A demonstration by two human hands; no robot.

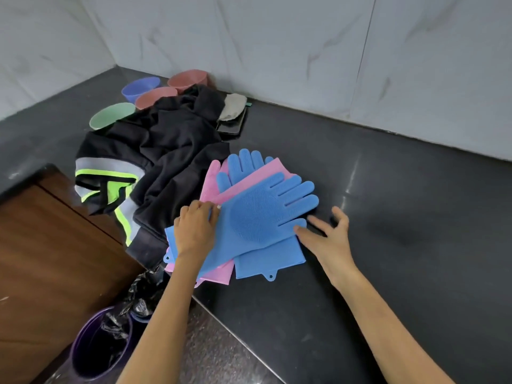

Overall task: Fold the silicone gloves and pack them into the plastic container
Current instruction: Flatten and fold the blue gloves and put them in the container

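Presently, four silicone gloves lie in a loose, overlapping pile on the dark surface (388, 273), near its front edge and just beside a black jacket (166, 151). The top blue glove (249, 217) lies palm-up, bristle patch showing, across a pink glove (249, 178); a second blue glove (266, 259) and a second pink glove (219, 273) lie beneath.

Left hand (195, 231): rests on the cuff end of the top blue glove, fingers (206, 210) curled at its edge. It appears to pinch that edge, though the contact itself is partly hidden. Right hand (328, 239): spread and holding nothing, one fingertip touching the top glove at its thumb, the rest above the surface.

Handling assessment: the gloves look light, limp and rubbery. They should bend readily but tend to spring open, so a fold needs pressing flat. The smooth cuffs may slide on one another; the bristled palm likely grips. Best hold, in my judgement: cuff edge in one hand, finger end in the other, one glove at a time.

No plastic container can be identified with certainty. Coloured bowls (110, 116) stand at the far corner, well apart from the pile.
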